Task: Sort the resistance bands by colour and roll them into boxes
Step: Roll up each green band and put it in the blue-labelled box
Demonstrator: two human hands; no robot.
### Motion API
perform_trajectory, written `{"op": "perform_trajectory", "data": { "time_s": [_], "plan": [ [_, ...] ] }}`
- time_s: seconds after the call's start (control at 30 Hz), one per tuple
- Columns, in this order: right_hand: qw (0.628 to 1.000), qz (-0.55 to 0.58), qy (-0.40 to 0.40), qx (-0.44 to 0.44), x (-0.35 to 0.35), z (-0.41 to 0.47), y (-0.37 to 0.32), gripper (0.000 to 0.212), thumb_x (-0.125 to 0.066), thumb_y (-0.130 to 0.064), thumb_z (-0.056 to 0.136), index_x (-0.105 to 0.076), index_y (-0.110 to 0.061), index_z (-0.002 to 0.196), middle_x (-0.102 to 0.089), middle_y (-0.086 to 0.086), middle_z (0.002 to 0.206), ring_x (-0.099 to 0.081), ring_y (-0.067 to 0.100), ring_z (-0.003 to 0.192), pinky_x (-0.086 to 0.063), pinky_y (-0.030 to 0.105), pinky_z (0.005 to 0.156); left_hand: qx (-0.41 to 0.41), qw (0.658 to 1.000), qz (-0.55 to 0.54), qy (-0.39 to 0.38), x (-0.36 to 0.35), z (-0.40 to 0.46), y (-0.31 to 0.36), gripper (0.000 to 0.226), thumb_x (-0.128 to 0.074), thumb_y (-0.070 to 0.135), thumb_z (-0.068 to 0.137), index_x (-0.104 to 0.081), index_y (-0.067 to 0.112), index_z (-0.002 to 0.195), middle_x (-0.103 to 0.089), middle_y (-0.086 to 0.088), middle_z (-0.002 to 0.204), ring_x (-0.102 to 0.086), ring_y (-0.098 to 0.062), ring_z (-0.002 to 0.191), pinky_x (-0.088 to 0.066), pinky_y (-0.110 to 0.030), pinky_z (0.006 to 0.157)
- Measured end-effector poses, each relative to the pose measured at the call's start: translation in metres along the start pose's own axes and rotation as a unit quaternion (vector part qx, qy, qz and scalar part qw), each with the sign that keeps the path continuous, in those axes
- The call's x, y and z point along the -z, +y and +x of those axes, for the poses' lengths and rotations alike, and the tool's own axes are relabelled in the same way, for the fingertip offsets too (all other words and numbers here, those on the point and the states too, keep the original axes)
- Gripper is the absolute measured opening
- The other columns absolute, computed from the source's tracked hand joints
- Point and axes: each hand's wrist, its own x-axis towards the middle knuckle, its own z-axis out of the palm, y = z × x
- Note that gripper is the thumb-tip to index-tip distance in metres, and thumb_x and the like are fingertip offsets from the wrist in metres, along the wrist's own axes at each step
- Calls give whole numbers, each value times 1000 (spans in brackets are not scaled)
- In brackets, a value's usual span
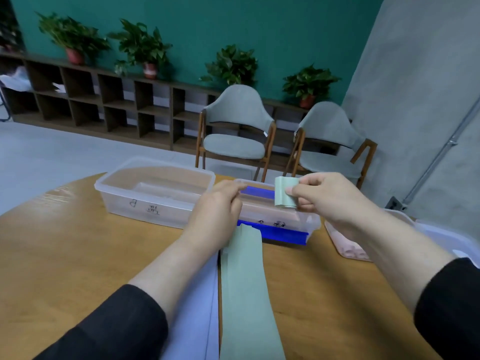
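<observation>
A long pale green resistance band (245, 289) lies flat along the wooden table (65, 242) toward me. My left hand (217, 211) holds it raised near the boxes, fingers curled. My right hand (324, 201) pinches the band's folded green end (283, 192) above the middle clear box (309, 224), which has blue strips inside and below it. A pale lilac band (197, 307) lies beside the green one, under my left forearm. The left clear box (153, 193) is marked "B". A third clear box (348, 248) at the right holds pink rolls.
Two grey chairs (236, 131) stand beyond the table's far edge. A dark shelf unit (104, 100) with potted plants runs along the green wall. A grey concrete wall rises at the right.
</observation>
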Motion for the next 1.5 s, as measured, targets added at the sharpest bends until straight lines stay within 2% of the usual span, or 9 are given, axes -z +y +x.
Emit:
{"op": "perform_trajectory", "data": {
  "time_s": [0.17,0.27,0.47,0.6,0.8,0.93,1.17,1.33,1.5],
  "plan": [
    [993,-113,7,-21,-26,66,-11,12,-78,-30,78,-76,-18,77,-75,2,74,-74,22,80,-61,49,80,6,1000,-16,14,-13,-2,-19,50,-47,-1,95,-57,13,142,-51,4,150,-43,-8,136,-11,9,100],
    [974,-224,-17,-41,-50,91,-9,24,-75,-30,78,-75,-9,88,-75,10,82,-73,26,80,-61,49,79,20,999,-34,-11,-16,-3,-25,54,-43,2,95,-56,19,144,-56,3,146,-49,-15,133,-33,-18,114],
    [932,-338,-98,-88,-93,109,5,23,-76,-28,78,-60,-12,81,-64,6,71,-59,18,58,-49,28,50,133,991,-9,-5,-16,-6,-37,37,-43,8,97,-63,9,128,-69,-19,118,-61,-37,108,-49,-40,90],
    [901,-409,-107,-98,-110,107,-3,25,-71,-34,83,-55,-14,82,-59,4,67,-55,19,58,-48,28,57,123,992,-1,-39,-18,-7,-41,39,-42,13,97,-67,22,125,-71,-10,90,-61,-29,83,-53,-40,78],
    [866,-464,-165,-87,-116,100,-22,31,-55,-38,98,-50,-13,82,-55,5,84,-58,19,84,-51,29,93,101,993,27,-48,-20,-5,-46,42,-43,15,97,-66,26,130,-68,-12,87,-50,-24,76,-47,-34,69],
    [875,-441,-179,-86,-118,101,-20,25,-57,-39,97,-52,-14,97,-60,5,97,-63,23,103,-51,34,99,89,993,43,-63,-21,-4,-47,43,-44,15,94,-65,28,129,-52,0,73,-48,-24,74,-38,-32,62],
    [941,-272,-149,-133,-110,111,5,33,-79,-41,74,-66,-17,94,-74,3,91,-70,23,89,-58,40,88,84,993,47,-67,-24,-3,-49,38,-44,18,92,-64,25,124,-46,3,73,-49,-26,77,-35,-31,63],
    [944,-248,-167,-142,-102,113,9,37,-84,-41,70,-71,-17,95,-77,1,87,-73,23,90,-58,42,88,77,993,56,-66,-24,-3,-50,38,-44,18,92,-62,25,125,-39,6,66,-41,-23,73,-31,-31,62],
    [942,-270,-151,-132,-104,110,9,37,-82,-43,73,-67,-19,97,-75,3,92,-72,23,89,-58,41,87,69,996,47,-33,-22,-4,-48,34,-45,19,93,-63,21,122,-61,-7,80,-50,-28,78,-31,-32,63]
  ]
}}
